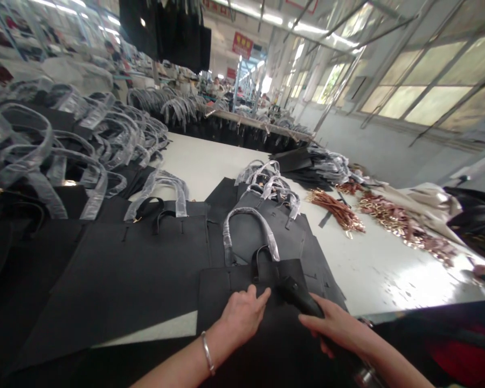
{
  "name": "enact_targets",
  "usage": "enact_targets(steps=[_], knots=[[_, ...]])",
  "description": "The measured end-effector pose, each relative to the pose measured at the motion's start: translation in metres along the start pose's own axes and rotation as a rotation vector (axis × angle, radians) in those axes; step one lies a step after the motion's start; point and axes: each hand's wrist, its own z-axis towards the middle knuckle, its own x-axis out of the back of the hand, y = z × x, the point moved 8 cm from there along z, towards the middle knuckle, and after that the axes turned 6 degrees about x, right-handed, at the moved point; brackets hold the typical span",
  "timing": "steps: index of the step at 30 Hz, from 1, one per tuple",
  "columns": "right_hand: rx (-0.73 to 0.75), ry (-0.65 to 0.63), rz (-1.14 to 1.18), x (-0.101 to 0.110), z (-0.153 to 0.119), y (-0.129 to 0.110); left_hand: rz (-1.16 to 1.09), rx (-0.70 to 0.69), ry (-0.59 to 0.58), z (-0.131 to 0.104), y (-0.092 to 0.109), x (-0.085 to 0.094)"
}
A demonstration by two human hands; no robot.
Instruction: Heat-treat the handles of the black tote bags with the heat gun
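Observation:
A black bag panel lies in front of me, with a plastic-wrapped handle arching from its top edge and a short black strap below that handle. My left hand rests on the panel near its upper edge, index finger stretched out and the other fingers partly bent, with nothing visible in it. In my right hand is a black hand-held tool; its rounded head is over the panel's upper right, close to the left fingertips. The exact kind of tool cannot be made out.
More black bag panels with wrapped handles are spread and piled at the left. Others lie behind the front panel on the white table. Brown straps with gold metal fittings lie in bundles at the right. Black bags hang overhead.

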Motion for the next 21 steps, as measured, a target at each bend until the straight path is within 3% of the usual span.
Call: enact_targets(steps=[4,7,10,12,14,18,21], knots=[[0.039,0.009,-0.003,-0.002,0.009,-0.006,-0.008,-0.025,-0.006,0.001,0.001,0.003],[0.157,0.17,-0.056,0.007,0.019,-0.025,-0.007,-0.011,-0.007,0.001,0.001,0.005],[0.229,0.4,-0.102,0.032,0.012,-0.041,-0.019,0.015,-0.002,-0.002,0.001,0.007],[0.214,0.444,-0.104,0.044,0.002,-0.042,-0.04,0.037,0.008,-0.005,0.001,0.007],[0.154,0.353,-0.088,0.043,-0.007,-0.033,-0.06,0.056,0.023,-0.008,0.0,0.006],[0.031,0.096,-0.014,0.01,-0.015,-0.005,-0.074,0.067,0.035,-0.01,-0.003,0.001],[0.048,0.084,0.029,-0.008,-0.003,-0.001,-0.082,0.036,0.03,-0.01,-0.001,0.002]])
